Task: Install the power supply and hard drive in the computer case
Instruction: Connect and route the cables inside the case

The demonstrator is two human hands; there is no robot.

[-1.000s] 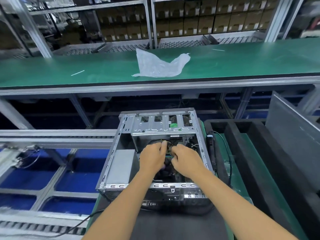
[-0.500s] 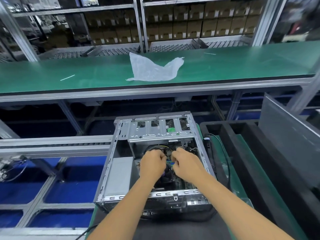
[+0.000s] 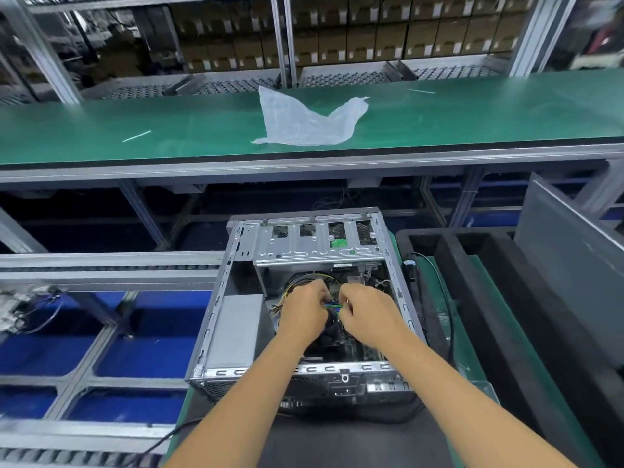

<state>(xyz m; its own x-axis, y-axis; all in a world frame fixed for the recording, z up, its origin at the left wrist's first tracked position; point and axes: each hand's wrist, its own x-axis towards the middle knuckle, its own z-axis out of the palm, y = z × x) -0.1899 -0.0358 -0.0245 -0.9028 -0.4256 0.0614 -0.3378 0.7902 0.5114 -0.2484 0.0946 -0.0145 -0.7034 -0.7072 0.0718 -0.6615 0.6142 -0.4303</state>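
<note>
Computer case (image 3: 304,298), lower centre of frame, lies open side up for access. Power supply (image 3: 236,329) sits seated at its left. Left hand (image 3: 305,314) and right hand (image 3: 366,315) pinch a small connector (image 3: 332,304) mid-case, likely for plugging. Hard drive: cannot tell.

A factory assembly line — a long green belt (image 3: 472,123) on an aluminium frame, roller tracks (image 3: 354,77) behind it, racks of cartons (image 3: 388,38), blue bins (image 3: 152,349) below — and an open case (image 3: 216,319) at the workstation.
</note>
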